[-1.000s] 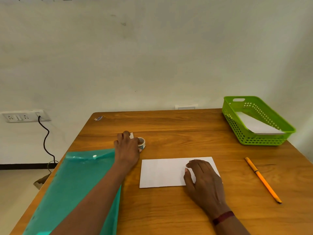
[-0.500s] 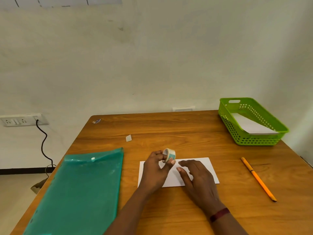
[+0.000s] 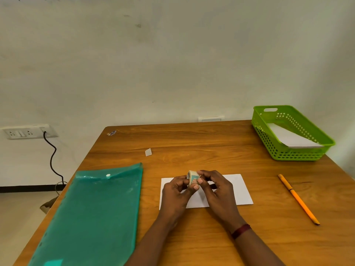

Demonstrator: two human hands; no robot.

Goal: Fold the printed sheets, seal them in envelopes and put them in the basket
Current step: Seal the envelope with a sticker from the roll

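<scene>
Here, over the brown wooden table (image 3: pixel 192 143), my left hand (image 3: pixel 175 192) and my right hand (image 3: pixel 219 191) together pinch a small roll of tape (image 3: pixel 193 180), fingers curled round it, just above the flat white paper envelope (image 3: pixel 238 189) lying mid-table. At two o'clock from it, the green perforated plastic basket (image 3: pixel 294 150) holds a slanted white sheet (image 3: pixel 288 138). An orange pencil (image 3: pixel 298 199) lies at three o'clock, a translucent teal plastic folder (image 3: pixel 96 208) at nine o'clock.
</scene>
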